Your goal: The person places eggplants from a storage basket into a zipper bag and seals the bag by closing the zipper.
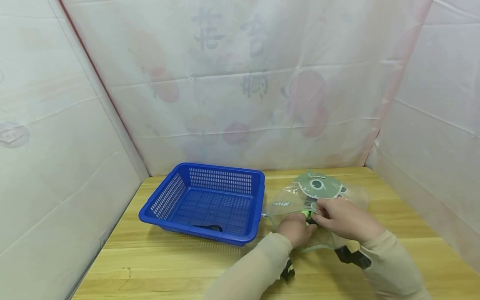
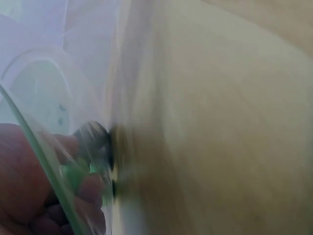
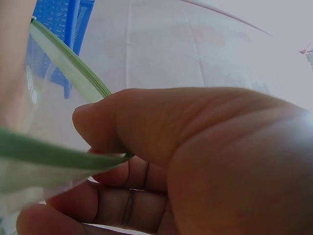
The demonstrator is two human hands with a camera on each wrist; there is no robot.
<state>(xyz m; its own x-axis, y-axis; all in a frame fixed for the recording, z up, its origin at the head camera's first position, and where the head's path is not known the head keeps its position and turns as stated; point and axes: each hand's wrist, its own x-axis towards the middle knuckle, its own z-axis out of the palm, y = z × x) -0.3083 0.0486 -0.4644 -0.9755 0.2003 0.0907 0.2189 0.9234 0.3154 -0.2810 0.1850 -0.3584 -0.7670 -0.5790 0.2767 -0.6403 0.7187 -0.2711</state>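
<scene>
A clear zip bag (image 1: 288,202) with a green cartoon print lies on the table at the right, its green-edged mouth spread apart. My right hand (image 1: 343,218) pinches the edge of this mouth; in the right wrist view the green zip strip (image 3: 73,68) runs to the thumb and fingers. The left hand (image 1: 296,229) reaches in at the mouth. Its fingers, seen through the film in the left wrist view, hold a small bright green and black object (image 2: 76,174). The object's kind cannot be made out, as fingers and film cover much of it.
Left of the bag stands a blue plastic basket (image 1: 258,196) with a dark object (image 1: 211,228) lying near its front wall. White printed sheets (image 1: 240,83) hang behind and along both sides of the wooden table (image 1: 168,266).
</scene>
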